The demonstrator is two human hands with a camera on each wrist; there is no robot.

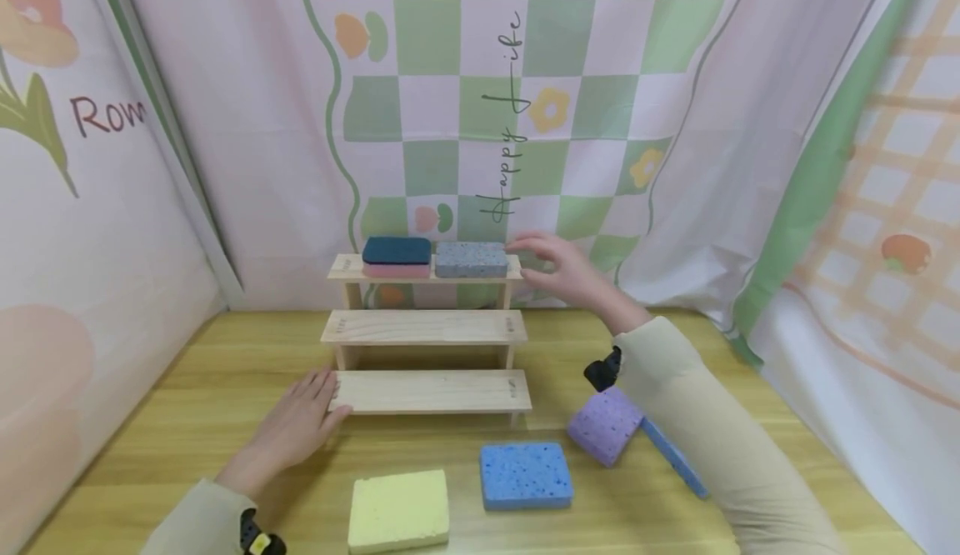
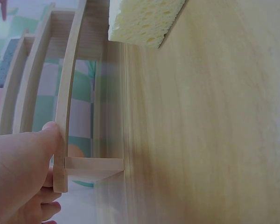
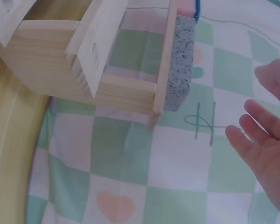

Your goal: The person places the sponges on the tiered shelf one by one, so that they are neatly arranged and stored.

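Note:
A three-step wooden shelf stand [image 1: 431,391] stands on the table. My left hand [image 1: 296,422] holds the left end of its lowest board, with the thumb [image 2: 50,130] at the front edge and the fingers round the end. On the top board sit a grey speckled sponge [image 1: 471,260] and, to its left, a pink sponge with a dark blue-green top [image 1: 397,256]. My right hand [image 1: 562,270] hovers just right of the grey sponge, fingers parted and holding nothing. The right wrist view shows a gap between those fingers [image 3: 263,135] and the sponge.
In front of the stand lie a yellow sponge [image 1: 399,511] and a blue sponge [image 1: 526,476]. A purple sponge [image 1: 606,427] leans beside a thin blue sponge [image 1: 673,455], partly behind the right sleeve. Behind the stand hangs a checked curtain [image 1: 491,105].

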